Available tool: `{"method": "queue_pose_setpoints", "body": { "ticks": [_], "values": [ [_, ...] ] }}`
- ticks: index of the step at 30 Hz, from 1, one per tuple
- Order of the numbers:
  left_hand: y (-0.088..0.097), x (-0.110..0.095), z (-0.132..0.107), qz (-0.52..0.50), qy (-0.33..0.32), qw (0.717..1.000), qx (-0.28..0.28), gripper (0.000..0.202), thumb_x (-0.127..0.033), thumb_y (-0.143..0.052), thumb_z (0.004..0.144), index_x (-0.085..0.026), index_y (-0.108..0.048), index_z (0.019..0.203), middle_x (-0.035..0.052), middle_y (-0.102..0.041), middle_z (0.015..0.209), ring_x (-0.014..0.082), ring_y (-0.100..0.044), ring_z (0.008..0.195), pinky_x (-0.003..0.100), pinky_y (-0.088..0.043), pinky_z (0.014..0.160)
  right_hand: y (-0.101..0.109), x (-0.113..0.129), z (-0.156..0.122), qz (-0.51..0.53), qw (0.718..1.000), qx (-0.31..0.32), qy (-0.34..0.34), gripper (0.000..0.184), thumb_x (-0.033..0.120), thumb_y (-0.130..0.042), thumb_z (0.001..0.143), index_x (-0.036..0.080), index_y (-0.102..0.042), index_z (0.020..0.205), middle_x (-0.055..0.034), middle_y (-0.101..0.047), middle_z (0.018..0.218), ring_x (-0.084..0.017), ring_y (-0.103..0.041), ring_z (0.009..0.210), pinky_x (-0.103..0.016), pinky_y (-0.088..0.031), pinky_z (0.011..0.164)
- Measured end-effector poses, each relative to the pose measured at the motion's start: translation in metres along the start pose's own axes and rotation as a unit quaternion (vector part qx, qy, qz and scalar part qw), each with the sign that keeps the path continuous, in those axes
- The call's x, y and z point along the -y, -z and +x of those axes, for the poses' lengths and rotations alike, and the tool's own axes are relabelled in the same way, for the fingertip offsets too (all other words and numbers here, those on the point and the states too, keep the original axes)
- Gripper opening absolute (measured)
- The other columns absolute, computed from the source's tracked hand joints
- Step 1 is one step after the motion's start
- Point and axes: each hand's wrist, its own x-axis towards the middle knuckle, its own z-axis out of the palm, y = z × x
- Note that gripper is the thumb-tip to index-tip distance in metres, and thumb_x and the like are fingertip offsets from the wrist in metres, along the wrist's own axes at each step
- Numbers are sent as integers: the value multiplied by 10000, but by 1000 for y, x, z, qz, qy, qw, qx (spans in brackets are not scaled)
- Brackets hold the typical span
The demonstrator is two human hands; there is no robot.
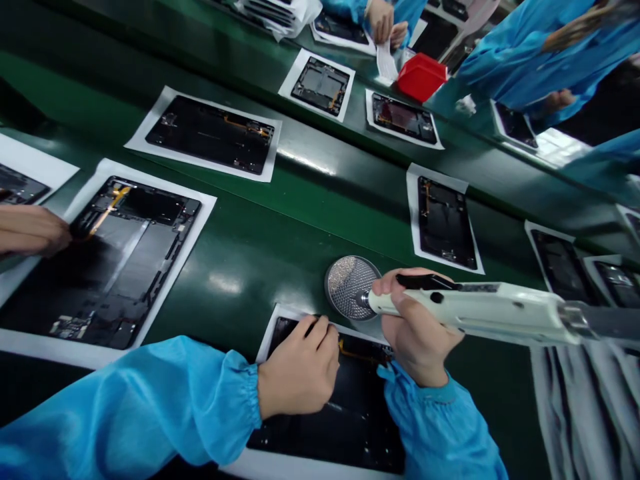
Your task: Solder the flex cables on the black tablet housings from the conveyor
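My right hand is wrapped round a pale electric screwdriver, its thumb side by the black lever. The tool's tip end reaches into a round metal dish with many small screws in it. My left hand rests on the upper part of an opened black tablet, fingers curled and together near its top edge. Whatever those fingers may pinch is hidden. Under the tablet lies a white sheet, and an orange flex cable shows between my hands.
Opened tablets on white sheets lie on the green bench, including a large one at left with a co-worker's hand beside it. Co-workers in blue sleeves work opposite, near a red bin. White-and-dark sheets stand at right.
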Motion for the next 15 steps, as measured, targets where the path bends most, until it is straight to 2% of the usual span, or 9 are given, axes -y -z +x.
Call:
{"method": "queue_pose_setpoints", "body": {
  "ticks": [5,9,12,15],
  "values": [
    [3,-4,4,-11,-2,999,30,286,-172,-535,901,-10,-708,1061,220,-661,1145,378,-609,1073,515,-441,924,1,-3,-1,0,1000,1,-7,215,71,-667,698,168,-691,889,8,-615,657,-171,-619,640,-351,-513,640],
    [7,0,6,-31,9,998,62,308,-218,-548,900,-21,-694,1086,206,-642,1149,367,-587,1076,501,-431,917,0,-1,-3,-9,1000,-1,-7,212,63,-660,705,164,-689,889,2,-626,668,-174,-626,635,-348,-510,631],
    [6,2,5,-35,2,997,63,347,-250,-547,909,-6,-679,1117,217,-625,1175,377,-570,1096,516,-411,939,4,1,0,-19,1000,3,-4,226,63,-650,702,169,-686,898,4,-623,662,-177,-625,635,-347,-505,629],
    [6,-6,7,-33,2,997,74,345,-263,-549,909,-12,-673,1111,219,-619,1176,381,-562,1101,518,-413,931,5,2,0,-32,999,4,-19,174,96,-683,710,177,-666,862,0,-630,681,-175,-618,654,-347,-511,658]
  ]
}}
